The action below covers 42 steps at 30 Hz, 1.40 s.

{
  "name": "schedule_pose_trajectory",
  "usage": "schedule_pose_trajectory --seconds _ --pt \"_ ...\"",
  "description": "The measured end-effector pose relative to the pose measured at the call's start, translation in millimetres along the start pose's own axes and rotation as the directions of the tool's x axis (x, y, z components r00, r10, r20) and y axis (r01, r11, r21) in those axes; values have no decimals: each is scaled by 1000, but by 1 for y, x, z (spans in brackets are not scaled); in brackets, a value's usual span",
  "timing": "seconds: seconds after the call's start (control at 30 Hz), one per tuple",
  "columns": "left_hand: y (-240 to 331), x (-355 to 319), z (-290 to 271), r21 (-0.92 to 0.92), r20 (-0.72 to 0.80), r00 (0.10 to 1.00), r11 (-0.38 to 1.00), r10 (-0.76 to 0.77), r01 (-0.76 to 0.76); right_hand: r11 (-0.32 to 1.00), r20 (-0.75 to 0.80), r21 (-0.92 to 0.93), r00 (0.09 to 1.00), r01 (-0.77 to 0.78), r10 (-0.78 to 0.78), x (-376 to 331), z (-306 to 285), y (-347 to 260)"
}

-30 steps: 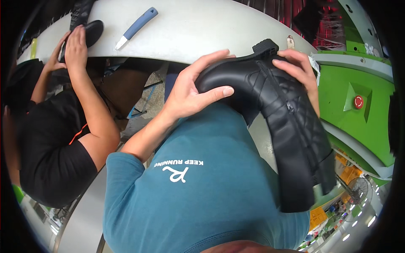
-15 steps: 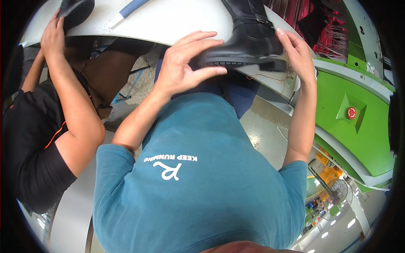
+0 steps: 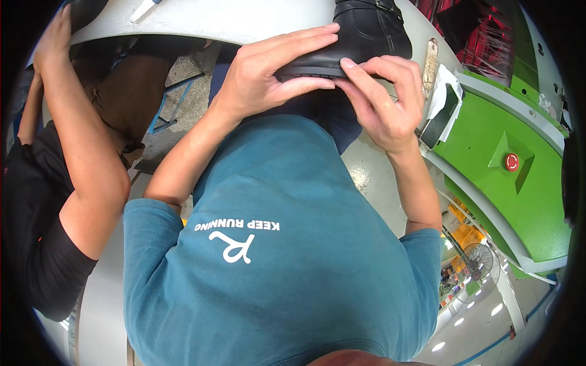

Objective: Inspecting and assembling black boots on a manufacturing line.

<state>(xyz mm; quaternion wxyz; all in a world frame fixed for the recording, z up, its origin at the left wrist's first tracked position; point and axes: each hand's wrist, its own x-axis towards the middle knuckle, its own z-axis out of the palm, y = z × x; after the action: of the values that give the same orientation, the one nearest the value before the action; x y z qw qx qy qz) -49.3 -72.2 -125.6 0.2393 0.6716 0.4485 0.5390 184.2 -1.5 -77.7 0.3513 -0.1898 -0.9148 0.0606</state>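
Note:
A black leather boot (image 3: 371,35) with a buckled strap lies on its dark sole at the table's near edge, its shaft running out of the top of the view. My left hand (image 3: 259,73) is closed around the toe, fingers over the upper and thumb under the sole. On the boot's near side, my right hand (image 3: 389,100) has thumb and index finger pinched against the seam where upper meets sole. Whether a small thing sits between those fingertips cannot be seen. The other right-hand fingers are curled.
A white table (image 3: 226,21) bears a white-tipped tool (image 3: 144,9). A worn, stick-like object (image 3: 431,64) and a torn white sheet (image 3: 444,97) are right of the boot, beside a green machine (image 3: 488,140) with a red button (image 3: 511,161). At left, a co-worker's hand (image 3: 54,39) touches a dark object.
My right hand has moved from the heel to the sole edge near the toe. My left hand keeps its hold on the toe. The stick-like object and white sheet have come into sight.

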Motion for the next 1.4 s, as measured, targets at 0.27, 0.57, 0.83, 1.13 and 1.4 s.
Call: schedule_pose_trajectory --seconds 0.27,0.57,0.83,1.13,1.4 --pt "0 5 -3 0 28 998 999 -50 50 965 215 243 976 -94 41 30 -10 20" --pt "2 4 2 -125 -8 994 986 -108 106 800 497 199 762 -566 415 69 -26 12" --pt "-4 12 -14 -165 102 986 975 -134 150 705 482 327 753 -629 449 66 -22 24" --pt "13 31 -17 110 110 993 993 36 -48 980 132 -91 974 -175 186 31 -19 5" --pt "5 39 6 166 80 994 983 69 -81 983 165 90 976 -159 143 24 -17 17"
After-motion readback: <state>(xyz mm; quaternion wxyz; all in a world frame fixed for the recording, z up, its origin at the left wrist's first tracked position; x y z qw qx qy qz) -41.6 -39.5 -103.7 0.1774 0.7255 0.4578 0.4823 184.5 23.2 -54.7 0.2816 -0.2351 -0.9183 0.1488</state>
